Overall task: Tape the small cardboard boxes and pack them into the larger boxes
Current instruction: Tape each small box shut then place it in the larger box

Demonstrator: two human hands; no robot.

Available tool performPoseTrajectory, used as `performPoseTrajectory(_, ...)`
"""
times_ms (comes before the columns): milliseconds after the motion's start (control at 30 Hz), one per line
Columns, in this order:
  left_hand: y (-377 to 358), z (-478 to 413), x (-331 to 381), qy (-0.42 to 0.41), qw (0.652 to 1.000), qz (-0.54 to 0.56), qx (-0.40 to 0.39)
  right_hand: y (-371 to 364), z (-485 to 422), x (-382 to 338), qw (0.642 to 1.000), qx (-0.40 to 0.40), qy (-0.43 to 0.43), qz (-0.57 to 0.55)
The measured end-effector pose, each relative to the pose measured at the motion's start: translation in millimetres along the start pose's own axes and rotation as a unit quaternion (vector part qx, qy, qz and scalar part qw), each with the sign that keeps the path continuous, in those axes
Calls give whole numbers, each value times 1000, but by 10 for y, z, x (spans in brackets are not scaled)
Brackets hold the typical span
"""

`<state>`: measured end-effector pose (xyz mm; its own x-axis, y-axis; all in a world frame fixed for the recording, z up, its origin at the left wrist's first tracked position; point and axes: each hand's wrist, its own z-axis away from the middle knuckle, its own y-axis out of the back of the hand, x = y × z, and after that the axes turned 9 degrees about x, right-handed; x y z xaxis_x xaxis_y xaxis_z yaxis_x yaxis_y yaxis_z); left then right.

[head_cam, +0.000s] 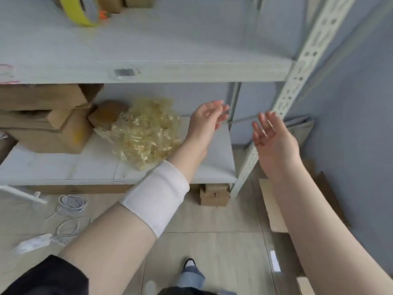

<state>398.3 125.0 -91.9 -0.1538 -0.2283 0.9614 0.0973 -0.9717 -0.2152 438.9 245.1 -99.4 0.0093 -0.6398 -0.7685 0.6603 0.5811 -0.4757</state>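
Small cardboard box (214, 194) sits on the floor under the right end of the lower shelf (212, 162). Left hand (209, 118) is over that end and right hand (274, 135) just past it, both slack-fingered, grasping nothing. On the lower shelf: crumpled yellowish wad (146, 133) mid-span, stacked cardboard boxes (46, 124) at left. Yellow tape roll (78, 11) sits one level above.

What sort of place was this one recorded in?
Likely a small storeroom or packing corner: slotted metal shelving, cardboard boxes stacked on its lower shelf, and a yellow tape roll on the shelf above.
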Motion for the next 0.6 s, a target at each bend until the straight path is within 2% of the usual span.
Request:
performPoseTrajectory(367,451,-1108,1201,-167,985,-25,47,-1774,-441,-389,983,-148,96,51)
performPoseTrajectory(600,435,-1952,1631,-195,971,-88,111,-2526,-1127,-633,971,-201,86,99)
